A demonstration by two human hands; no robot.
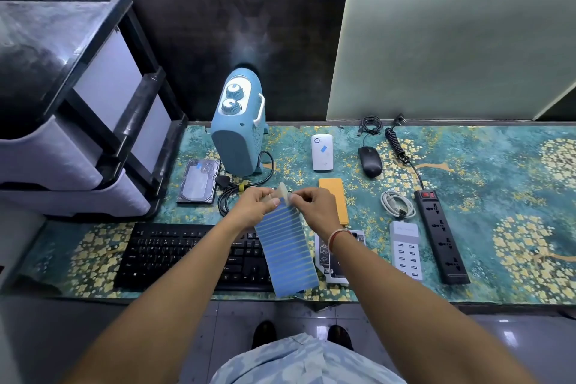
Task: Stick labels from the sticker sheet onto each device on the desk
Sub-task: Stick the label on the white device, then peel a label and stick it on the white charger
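A hard drive (198, 181) with a blue label lies at the left, beside the blue heater (238, 131). Above the keyboard (193, 256), the left hand (255, 207) pinches the sticker sheet (286, 254) at its top while the right hand (313, 206) pinches a label at its upper edge. Further right lie the labelled white router (322, 152), mouse (370, 161) and power strip (441, 235).

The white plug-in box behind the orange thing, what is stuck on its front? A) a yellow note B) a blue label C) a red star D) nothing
B: the white plug-in box has a small blue label stuck slantwise on its front, below its round ring mark.
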